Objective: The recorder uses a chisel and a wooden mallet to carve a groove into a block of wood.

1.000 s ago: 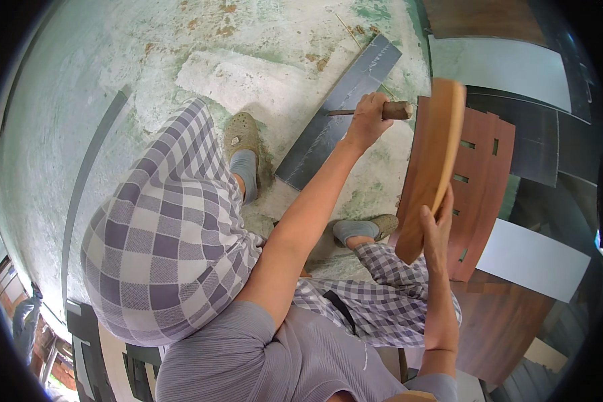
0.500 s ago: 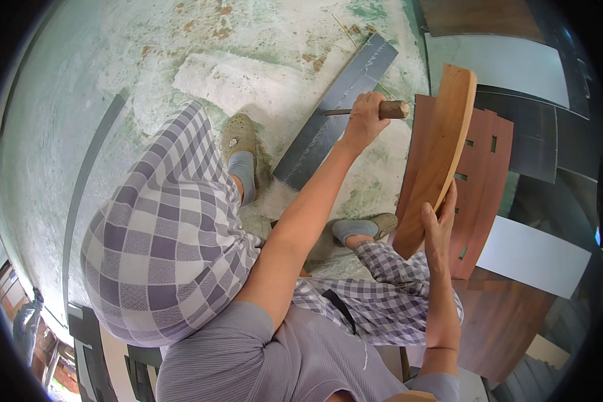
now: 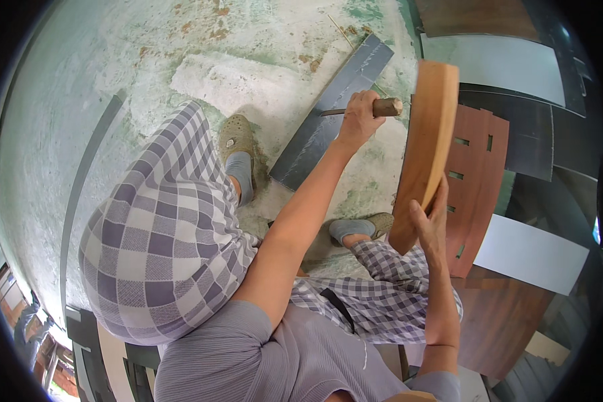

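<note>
My left hand [image 3: 359,124], with its arm stretched forward over the floor, is closed around a wooden-handled tool [image 3: 387,107]. Its thick round handle sticks out to the right and a thin dark metal shaft to the left; the exact kind cannot be made out. A long, slightly curved wooden board [image 3: 427,134] stands tilted in my right hand [image 3: 433,218], which grips its lower right edge with the thumb across the near face. The tool and the board are apart. Beneath the tool lies a dark grey panel [image 3: 301,151] on the floor.
A reddish-brown slotted board [image 3: 476,174] lies right of the wooden board. Around it are a white panel [image 3: 532,251], a pale panel [image 3: 496,67] and a brown wood-grain panel [image 3: 496,321]. My feet in clogs [image 3: 236,137] rest on the worn floor [image 3: 234,80].
The wooden board has swung left and stands more upright, with my right hand moving slightly left along with it. My left hand and the tool have shifted only slightly left.
</note>
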Available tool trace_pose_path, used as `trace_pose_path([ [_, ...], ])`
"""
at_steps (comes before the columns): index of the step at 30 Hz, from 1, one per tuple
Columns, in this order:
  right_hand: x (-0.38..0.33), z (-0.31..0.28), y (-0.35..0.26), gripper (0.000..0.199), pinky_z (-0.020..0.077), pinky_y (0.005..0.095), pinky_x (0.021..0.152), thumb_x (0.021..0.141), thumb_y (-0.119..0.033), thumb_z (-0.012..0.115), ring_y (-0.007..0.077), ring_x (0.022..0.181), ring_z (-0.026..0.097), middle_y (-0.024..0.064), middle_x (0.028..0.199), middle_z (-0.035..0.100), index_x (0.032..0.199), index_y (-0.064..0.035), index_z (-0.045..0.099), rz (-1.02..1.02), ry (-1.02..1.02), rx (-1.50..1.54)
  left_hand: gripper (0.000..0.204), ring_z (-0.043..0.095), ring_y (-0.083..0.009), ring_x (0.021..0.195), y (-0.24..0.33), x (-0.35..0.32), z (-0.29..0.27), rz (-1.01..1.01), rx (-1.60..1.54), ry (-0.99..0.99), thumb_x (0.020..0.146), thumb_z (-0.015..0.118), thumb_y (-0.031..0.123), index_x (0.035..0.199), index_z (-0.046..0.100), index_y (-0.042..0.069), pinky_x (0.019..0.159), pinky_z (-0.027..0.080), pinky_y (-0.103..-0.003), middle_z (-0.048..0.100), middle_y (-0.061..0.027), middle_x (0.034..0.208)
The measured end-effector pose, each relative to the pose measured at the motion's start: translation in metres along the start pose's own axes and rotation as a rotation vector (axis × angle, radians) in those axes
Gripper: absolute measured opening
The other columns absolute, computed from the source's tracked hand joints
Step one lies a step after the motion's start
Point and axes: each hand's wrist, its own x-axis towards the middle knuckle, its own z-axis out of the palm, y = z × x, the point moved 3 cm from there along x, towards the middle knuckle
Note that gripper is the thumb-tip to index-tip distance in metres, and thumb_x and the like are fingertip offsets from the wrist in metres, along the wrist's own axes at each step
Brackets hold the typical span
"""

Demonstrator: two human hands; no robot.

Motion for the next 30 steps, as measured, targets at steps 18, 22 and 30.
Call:
trace_pose_path([
  [18, -0.001, 0.010, 0.010, 0.084, 0.0403, 0.0415, 0.099, 0.076, -0.035, 0.066, 0.0339, 0.118, 0.051, 0.0224, 0.127, 0.051, 0.143, -0.0035, 0.026, 0.081, -0.169, -0.275, 0.021, 0.054, -0.0295, 0.080, 0.012, 0.008, -0.008, 0.221, -0.034, 0.084, 0.073, 0.067, 0.005, 0.087, 0.051, 0.007, 0.076, 0.042, -0.039, 0.056, -0.0092, 0.081],
  [22, -0.002, 0.000, 0.004, 0.082, 0.0375, 0.0407, 0.102, 0.077, -0.032, 0.064, 0.0331, 0.121, 0.048, 0.0221, 0.130, 0.049, 0.143, -0.0027, 0.026, 0.065, -0.126, -0.067, 0.027, 0.055, -0.0322, 0.081, 0.008, 0.004, -0.002, 0.044, 0.008, 0.040, 0.068, 0.070, 0.006, 0.087, 0.050, 0.006, 0.077, 0.042, -0.041, 0.057, -0.0106, 0.081],
  [30, 0.003, 0.010, 0.013, 0.084, 0.0362, 0.0430, 0.103, 0.077, -0.037, 0.064, 0.0334, 0.128, 0.042, 0.0225, 0.137, 0.042, 0.143, -0.0038, 0.026, 0.196, -0.231, -0.094, 0.029, 0.054, -0.0335, 0.081, 0.005, 0.006, -0.008, -0.005, -0.037, 0.039, 0.066, 0.070, 0.003, 0.086, 0.050, 0.006, 0.078, 0.042, -0.041, 0.057, -0.0125, 0.083],
])
